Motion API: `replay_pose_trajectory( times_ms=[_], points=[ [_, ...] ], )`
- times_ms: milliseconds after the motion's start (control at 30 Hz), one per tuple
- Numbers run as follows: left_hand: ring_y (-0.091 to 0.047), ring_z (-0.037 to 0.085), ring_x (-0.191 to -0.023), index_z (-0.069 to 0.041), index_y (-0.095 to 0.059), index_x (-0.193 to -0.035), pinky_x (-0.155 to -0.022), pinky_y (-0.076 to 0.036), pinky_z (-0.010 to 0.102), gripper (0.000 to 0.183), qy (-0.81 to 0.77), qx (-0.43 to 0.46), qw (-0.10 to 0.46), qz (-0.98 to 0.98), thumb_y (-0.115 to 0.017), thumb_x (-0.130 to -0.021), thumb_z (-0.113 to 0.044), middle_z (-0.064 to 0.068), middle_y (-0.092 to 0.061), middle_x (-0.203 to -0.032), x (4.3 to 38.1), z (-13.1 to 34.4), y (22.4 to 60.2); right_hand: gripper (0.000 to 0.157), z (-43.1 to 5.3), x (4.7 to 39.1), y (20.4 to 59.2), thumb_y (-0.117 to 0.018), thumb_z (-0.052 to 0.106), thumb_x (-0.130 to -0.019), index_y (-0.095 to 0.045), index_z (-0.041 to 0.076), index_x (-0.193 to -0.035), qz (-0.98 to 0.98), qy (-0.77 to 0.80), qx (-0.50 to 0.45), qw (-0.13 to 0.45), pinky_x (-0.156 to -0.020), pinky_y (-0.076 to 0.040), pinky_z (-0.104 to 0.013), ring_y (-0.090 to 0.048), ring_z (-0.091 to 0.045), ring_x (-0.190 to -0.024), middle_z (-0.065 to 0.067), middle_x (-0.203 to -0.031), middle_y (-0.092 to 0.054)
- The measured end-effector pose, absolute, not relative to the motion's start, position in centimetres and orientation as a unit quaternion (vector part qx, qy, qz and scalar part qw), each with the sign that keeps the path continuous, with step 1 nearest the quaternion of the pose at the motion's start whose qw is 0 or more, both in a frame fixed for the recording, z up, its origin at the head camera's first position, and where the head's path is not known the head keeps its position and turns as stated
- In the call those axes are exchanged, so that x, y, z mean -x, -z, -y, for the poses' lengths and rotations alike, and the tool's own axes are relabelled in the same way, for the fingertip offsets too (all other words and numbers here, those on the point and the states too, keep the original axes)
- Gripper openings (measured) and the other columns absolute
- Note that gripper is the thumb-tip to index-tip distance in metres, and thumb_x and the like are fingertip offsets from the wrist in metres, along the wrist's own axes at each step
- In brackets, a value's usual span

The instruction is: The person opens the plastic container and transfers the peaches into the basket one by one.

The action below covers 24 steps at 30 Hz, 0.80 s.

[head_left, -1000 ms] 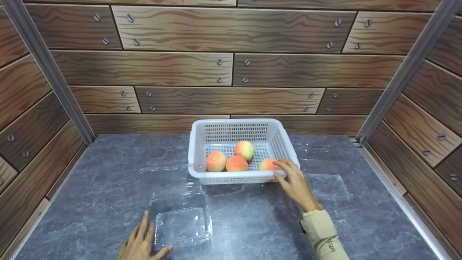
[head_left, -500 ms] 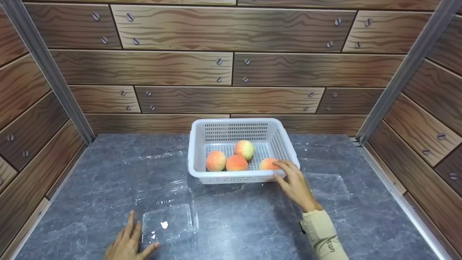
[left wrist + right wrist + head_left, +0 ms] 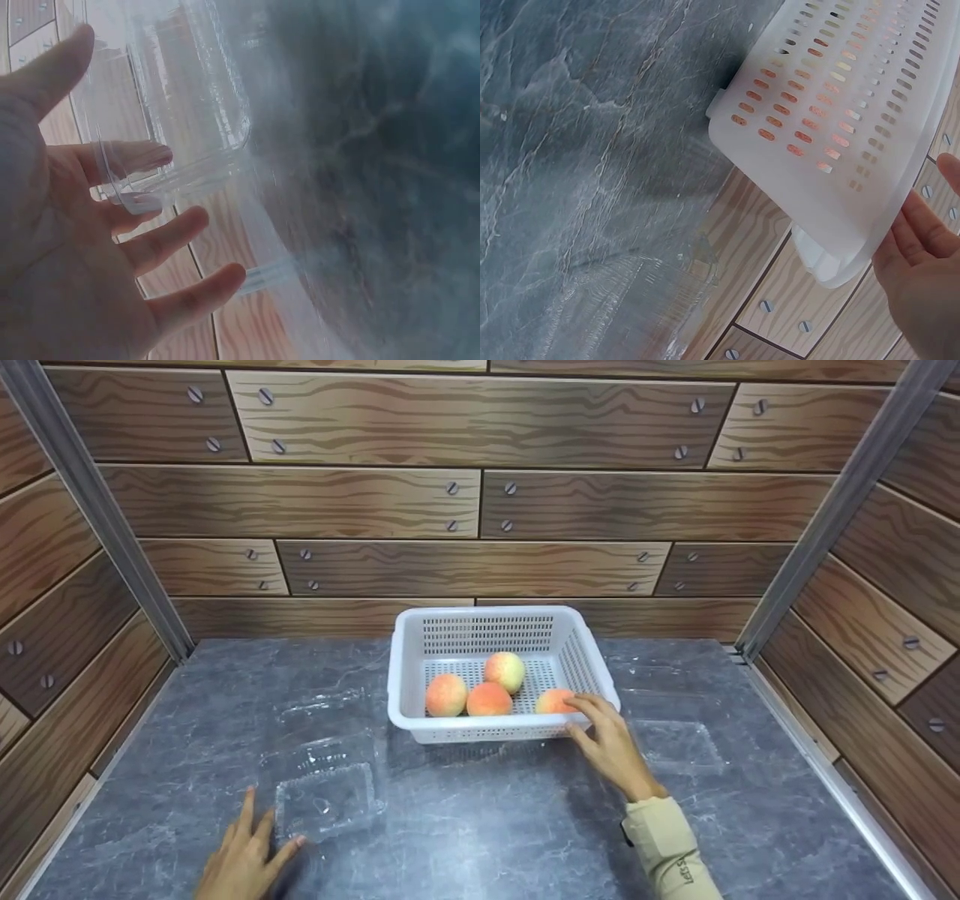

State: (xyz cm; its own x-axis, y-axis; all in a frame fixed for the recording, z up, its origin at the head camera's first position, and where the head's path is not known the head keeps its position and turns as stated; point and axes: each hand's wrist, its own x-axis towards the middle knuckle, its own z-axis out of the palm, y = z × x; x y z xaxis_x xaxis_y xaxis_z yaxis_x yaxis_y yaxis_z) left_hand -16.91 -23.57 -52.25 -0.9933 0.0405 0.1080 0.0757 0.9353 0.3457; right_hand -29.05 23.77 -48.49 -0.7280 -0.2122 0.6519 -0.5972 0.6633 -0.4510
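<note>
On the table's left side lies a clear plastic clamshell box (image 3: pixel 326 799), its lid folded back. My left hand (image 3: pixel 240 851) is beside its left edge, fingers spread and fairly straight; in the left wrist view the index finger lies behind the clear wall of the box. A white perforated basket (image 3: pixel 495 724) holds several peaches (image 3: pixel 490 700). My right hand (image 3: pixel 611 742) is at the basket's front right corner, thumb outside the rim and relaxed fingers over it, in front of the rightmost peach (image 3: pixel 551 702). Whether these fingertips touch that peach, I cannot tell.
Right of the basket lies another clear plastic container (image 3: pixel 682 746), faint against the grey marbled table (image 3: pixel 480 825). Wood-patterned panels (image 3: pixel 480 502) enclose the back and sides, with metal posts (image 3: pixel 832 510) at the corners.
My left hand and the clear box have moved left and slightly away across the table. The right hand, basket and peaches have stayed in place.
</note>
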Motion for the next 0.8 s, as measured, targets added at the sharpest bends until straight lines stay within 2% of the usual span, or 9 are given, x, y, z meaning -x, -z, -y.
replay_pose_trajectory(
  times_ms=[133, 367, 533, 800],
  points=[
    [-0.031, 0.055, -0.116, 0.014, -0.046, -0.124, -0.077, -0.039, 0.066, 0.065, 0.183, 0.025, 0.052, 0.981, -0.056, -0.088, -0.040, 0.035, -0.012, -0.141, 17.4, 23.9, 52.0, 0.034, -23.8, 29.0, 48.6, -0.068, 0.002, -0.076, -0.063, -0.001, -0.109, 0.865, -0.337, -0.233, 0.288, -0.093, -0.039, -0.047, -0.052, -0.032, -0.107, -0.019, -0.113, -0.058],
    [-0.022, 0.052, -0.123, 0.012, -0.046, -0.125, -0.083, -0.030, 0.071, 0.056, 0.178, 0.012, 0.065, 0.982, -0.053, -0.091, -0.031, 0.034, -0.012, -0.142, 18.3, 24.3, 52.0, 0.032, -23.8, 28.9, 48.7, -0.068, 0.001, -0.076, -0.063, -0.001, -0.108, 0.865, -0.333, -0.238, 0.292, -0.094, -0.038, -0.046, -0.052, -0.031, -0.107, -0.019, -0.112, -0.058],
    [-0.018, 0.052, -0.123, 0.011, -0.041, -0.129, -0.085, -0.027, 0.071, 0.061, 0.175, -0.003, 0.047, 0.983, -0.050, -0.092, -0.037, 0.035, -0.011, -0.141, 19.3, 24.7, 51.7, 0.033, -23.8, 29.0, 48.8, -0.068, -0.001, -0.074, -0.063, -0.003, -0.106, 0.863, -0.331, -0.241, 0.297, -0.093, -0.039, -0.046, -0.052, -0.032, -0.107, -0.019, -0.111, -0.059],
    [-0.019, 0.048, -0.126, 0.013, -0.037, -0.130, -0.087, -0.026, 0.071, 0.067, 0.175, -0.019, 0.042, 0.983, -0.046, -0.093, -0.042, 0.029, -0.013, -0.145, 20.7, 25.1, 51.6, 0.029, -23.7, 29.0, 49.0, -0.069, -0.003, -0.073, -0.064, -0.004, -0.102, 0.863, -0.321, -0.236, 0.310, -0.092, -0.040, -0.044, -0.053, -0.032, -0.104, -0.020, -0.108, -0.060]
  ],
)
